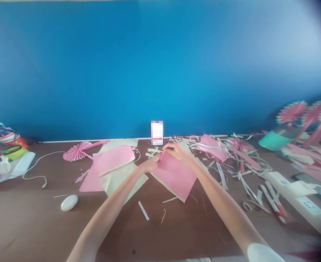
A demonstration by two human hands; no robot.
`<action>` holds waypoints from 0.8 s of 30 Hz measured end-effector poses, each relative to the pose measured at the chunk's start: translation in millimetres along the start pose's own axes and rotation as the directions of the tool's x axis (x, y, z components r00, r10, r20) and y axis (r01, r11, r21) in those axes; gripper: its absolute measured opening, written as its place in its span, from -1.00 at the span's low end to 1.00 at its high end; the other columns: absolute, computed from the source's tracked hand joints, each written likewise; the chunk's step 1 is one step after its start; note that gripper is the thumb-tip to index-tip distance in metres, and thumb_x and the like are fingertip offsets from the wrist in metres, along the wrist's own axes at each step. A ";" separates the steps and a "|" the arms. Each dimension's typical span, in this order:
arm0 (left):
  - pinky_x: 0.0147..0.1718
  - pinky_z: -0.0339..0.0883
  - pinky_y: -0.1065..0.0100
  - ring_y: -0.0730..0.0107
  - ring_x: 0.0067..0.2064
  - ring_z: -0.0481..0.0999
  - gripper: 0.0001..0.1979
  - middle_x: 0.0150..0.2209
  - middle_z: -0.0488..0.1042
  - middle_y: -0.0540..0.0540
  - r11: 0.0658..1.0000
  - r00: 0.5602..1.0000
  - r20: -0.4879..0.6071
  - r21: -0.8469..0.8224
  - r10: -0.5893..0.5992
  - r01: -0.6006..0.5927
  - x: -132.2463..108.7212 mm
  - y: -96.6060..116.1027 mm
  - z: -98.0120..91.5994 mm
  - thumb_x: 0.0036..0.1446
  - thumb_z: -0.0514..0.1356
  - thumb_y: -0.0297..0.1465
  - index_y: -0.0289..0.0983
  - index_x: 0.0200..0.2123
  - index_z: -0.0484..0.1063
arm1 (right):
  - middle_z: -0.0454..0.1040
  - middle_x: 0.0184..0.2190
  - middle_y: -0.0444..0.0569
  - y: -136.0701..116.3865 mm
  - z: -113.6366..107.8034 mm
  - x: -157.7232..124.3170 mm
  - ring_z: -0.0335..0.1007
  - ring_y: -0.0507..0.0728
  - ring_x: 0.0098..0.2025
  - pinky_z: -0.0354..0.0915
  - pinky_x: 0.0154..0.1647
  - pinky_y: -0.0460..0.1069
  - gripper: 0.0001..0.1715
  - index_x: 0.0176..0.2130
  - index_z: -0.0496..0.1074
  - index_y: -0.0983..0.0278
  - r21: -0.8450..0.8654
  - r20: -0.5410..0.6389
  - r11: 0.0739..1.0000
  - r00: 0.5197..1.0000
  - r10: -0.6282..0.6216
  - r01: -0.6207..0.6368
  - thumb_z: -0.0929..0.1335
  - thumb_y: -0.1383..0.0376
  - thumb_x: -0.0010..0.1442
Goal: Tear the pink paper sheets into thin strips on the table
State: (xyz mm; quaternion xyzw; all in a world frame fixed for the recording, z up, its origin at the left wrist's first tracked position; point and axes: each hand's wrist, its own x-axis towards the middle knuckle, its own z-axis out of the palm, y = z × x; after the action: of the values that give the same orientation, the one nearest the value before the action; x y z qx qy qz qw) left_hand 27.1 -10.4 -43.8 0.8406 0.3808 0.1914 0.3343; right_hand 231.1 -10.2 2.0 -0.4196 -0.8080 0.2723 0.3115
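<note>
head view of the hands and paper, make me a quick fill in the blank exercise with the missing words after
The left hand and right hand touch the same ____-coloured sheet.
The backdrop behind the desk is coloured ____.
Of the two hands, the white oval object lies nearer the ____ one.

Missing words: pink; blue; left

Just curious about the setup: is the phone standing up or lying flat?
Standing up: the phone is on end before the blue backdrop, screen facing us.

A pink, pale-edged paper sheet (177, 175) lies askew on the brown tabletop (182, 236)
</note>
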 end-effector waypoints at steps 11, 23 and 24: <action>0.06 0.23 0.24 0.16 0.18 0.24 -0.52 0.20 0.21 -0.16 0.957 0.990 -0.086 -0.278 -0.113 0.085 -0.3 18.1 -1.8 0.29 -0.11 -0.19 -0.21 0.22 0.12 | 0.51 -0.25 -0.05 -12.2 -1.5 2.7 0.39 0.14 -0.22 0.24 -0.24 0.00 -0.75 -0.28 0.45 0.22 -0.034 -0.102 0.998 0.994 0.050 -0.054 0.23 0.19 0.21; -0.23 0.27 0.31 0.32 -0.31 0.40 -0.52 -0.32 0.45 -0.10 0.975 0.982 -0.181 -0.224 -0.057 0.015 2.5 25.5 -6.3 0.26 -0.11 -0.10 -0.33 -0.11 0.40 | 0.51 -0.23 -0.08 -13.1 -0.1 1.7 0.39 0.13 -0.21 0.26 -0.23 0.01 -0.80 -0.26 0.45 0.19 -0.060 -0.083 0.998 0.996 0.014 -0.019 0.24 0.25 0.19; -0.25 0.26 0.33 0.33 -0.33 0.39 -0.52 -0.35 0.45 -0.10 0.978 0.980 -0.191 -0.207 -0.060 0.019 3.0 24.5 -5.5 0.26 -0.11 -0.10 -0.33 -0.15 0.42 | 0.51 -0.23 -0.08 -13.6 -0.3 1.6 0.40 0.13 -0.21 0.26 -0.23 0.01 -0.80 -0.26 0.45 0.19 -0.061 -0.082 0.998 0.997 0.014 -0.019 0.24 0.25 0.19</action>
State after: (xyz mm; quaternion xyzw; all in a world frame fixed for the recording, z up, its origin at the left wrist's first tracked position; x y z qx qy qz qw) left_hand 38.4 -17.7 -22.4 0.7711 0.4070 0.3046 0.3834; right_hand 223.7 -15.6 12.2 -0.4465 -0.7991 0.2323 0.3289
